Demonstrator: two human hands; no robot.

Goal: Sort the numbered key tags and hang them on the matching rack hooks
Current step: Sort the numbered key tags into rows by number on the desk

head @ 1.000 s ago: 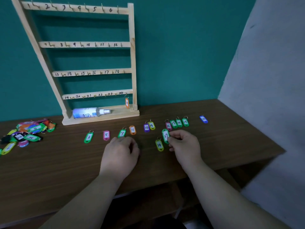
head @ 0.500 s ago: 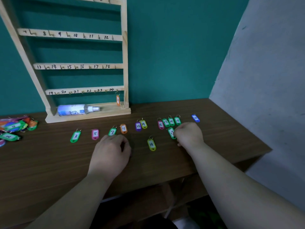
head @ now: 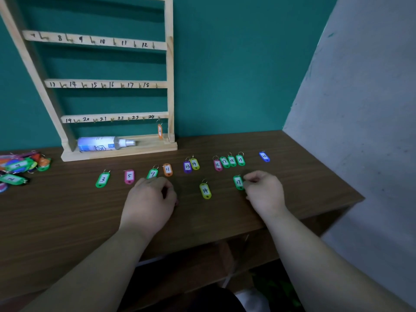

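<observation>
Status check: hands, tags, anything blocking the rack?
Left hand curled on desk, contents hidden. Right hand at green tag 17, grip unclear. One orange tag hangs on hook 24. Spray bottle lies on rack base.
</observation>
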